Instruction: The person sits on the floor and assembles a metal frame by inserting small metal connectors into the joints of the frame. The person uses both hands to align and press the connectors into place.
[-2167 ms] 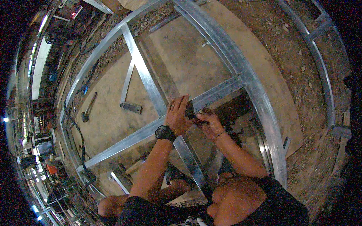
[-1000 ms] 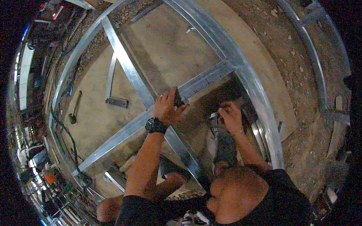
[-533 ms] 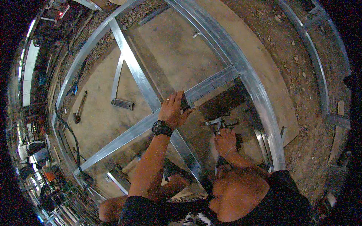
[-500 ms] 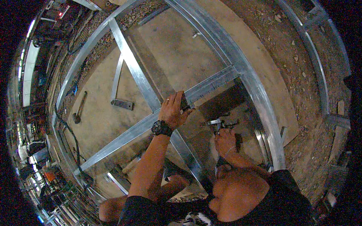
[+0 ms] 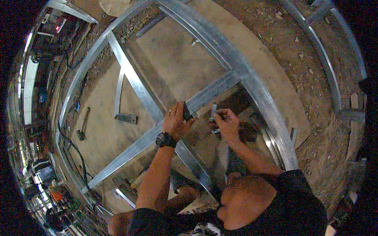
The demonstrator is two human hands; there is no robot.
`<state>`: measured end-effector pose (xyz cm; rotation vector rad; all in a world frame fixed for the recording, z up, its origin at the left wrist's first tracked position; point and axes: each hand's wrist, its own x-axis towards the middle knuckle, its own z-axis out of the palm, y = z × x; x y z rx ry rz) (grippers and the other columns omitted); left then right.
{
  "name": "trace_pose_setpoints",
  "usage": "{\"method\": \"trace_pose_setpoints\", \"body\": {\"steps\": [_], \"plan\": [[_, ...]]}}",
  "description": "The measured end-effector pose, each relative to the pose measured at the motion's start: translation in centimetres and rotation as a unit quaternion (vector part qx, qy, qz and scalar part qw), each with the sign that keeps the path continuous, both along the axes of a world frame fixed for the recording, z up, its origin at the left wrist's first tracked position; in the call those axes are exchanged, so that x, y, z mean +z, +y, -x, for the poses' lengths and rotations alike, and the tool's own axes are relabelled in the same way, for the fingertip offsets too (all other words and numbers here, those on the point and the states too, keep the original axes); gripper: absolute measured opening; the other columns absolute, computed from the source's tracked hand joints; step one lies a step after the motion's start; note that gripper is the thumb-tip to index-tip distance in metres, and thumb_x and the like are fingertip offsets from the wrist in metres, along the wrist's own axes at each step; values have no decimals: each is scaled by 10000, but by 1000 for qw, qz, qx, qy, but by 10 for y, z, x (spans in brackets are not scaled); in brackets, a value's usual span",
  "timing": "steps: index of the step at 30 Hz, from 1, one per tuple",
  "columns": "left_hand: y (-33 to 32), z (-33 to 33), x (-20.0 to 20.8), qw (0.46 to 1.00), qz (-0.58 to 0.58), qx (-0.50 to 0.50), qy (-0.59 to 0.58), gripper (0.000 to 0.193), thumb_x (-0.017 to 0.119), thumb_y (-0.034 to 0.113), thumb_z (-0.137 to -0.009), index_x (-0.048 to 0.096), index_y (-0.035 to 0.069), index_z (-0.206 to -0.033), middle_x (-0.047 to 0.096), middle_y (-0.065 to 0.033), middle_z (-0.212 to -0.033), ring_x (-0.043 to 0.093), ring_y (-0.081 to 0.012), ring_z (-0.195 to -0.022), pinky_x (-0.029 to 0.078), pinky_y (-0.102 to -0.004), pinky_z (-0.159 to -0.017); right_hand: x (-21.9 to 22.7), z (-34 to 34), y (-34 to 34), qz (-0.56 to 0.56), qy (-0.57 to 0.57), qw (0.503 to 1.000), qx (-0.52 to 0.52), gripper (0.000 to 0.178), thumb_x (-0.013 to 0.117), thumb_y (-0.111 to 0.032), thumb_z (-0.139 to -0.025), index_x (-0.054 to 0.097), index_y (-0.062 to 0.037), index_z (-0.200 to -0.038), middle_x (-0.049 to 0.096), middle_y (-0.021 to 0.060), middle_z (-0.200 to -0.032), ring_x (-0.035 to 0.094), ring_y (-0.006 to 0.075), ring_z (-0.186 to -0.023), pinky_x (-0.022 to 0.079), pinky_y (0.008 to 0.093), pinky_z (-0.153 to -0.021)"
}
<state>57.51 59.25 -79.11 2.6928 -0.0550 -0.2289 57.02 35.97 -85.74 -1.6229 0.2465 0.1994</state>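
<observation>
My left hand (image 5: 175, 122), a dark watch on its wrist, lies over the crossing of the grey metal bars (image 5: 136, 147). Between its thumb and fingers is a small dark block (image 5: 186, 114), pressed against the marked bar (image 5: 214, 91) that runs to the right. Just right of it, my right hand (image 5: 228, 124) is closed on a small bright metal piece (image 5: 214, 111). One end of that piece points up past the fingertips and another bright bit shows below them; its exact kind cannot be made out. It is apart from the bar.
The bars belong to a large metal frame (image 5: 252, 84) over brown boards (image 5: 181, 43). Left of my hands lie a try square (image 5: 126, 118) and a hammer (image 5: 81, 135). A black cable (image 5: 76, 147) runs along the left side. Another metal frame (image 5: 327, 55) stands at right on stony dirt.
My right hand has risen from lower right toward the marked bar, bringing the metal piece upright near the left hand. The left hand keeps its place on the bars. The view has shifted slightly.
</observation>
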Motion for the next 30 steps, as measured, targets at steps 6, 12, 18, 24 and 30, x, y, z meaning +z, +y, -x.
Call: {"method": "trace_pose_setpoints", "body": {"steps": [6, 12, 18, 24, 30], "plan": [[2, 4, 3, 1000, -11, 9, -3, 884, 796, 489, -832, 420, 34, -1489, 539, -240, -1445, 545, -454, -1291, 446, -521, -1097, 10, -6, 54, -84, 55, 989, -107, 415, 792, 0, -827, 586, -19, -1186, 669, 81, -1086, 653, 193, -999, 556, 325, -859], [5, 2, -6, 999, -2, -13, -41, 879, 798, 478, -830, 421, 43, -1493, 549, -224, -1423, 557, -444, -1266, 451, -519, -1080, 13, -6, 67, -28, 37, 989, -142, 517, 795, 3, -796, 543, -32, -1247, 635, 97, -1131, 623, 210, -1041, 543, 347, -854], [6, 2, -5, 999, 0, -11, -42, 864, 815, 422, -827, 414, 48, -1494, 542, -218, -1427, 553, -442, -1266, 447, -519, -1082, -24, 2, 70, -8, 1, 992, -123, 341, 783, 1, -814, 646, -3, -1126, 669, 78, -1008, 642, 186, -884, 539, 331, -803], [8, 3, 3, 1000, 2, 1, -12, 868, 831, 396, -818, 411, 46, -1493, 538, -220, -1435, 551, -445, -1271, 445, -521, -1085, -44, 7, 84, -119, 80, 977, -160, 257, 761, 6, -818, 687, 0, -1064, 696, 30, -918, 643, 139, -827, 524, 297, -731], [2, 1, -3, 999, 5, -10, -49, 861, 838, 391, -811, 429, 45, -1485, 545, -230, -1430, 559, -445, -1263, 450, -523, -1081, -80, 16, 87, -3, 67, 983, -173, 217, 737, -4, -839, 723, 12, -1055, 724, 25, -890, 649, 123, -794, 526, 290, -702]]}}
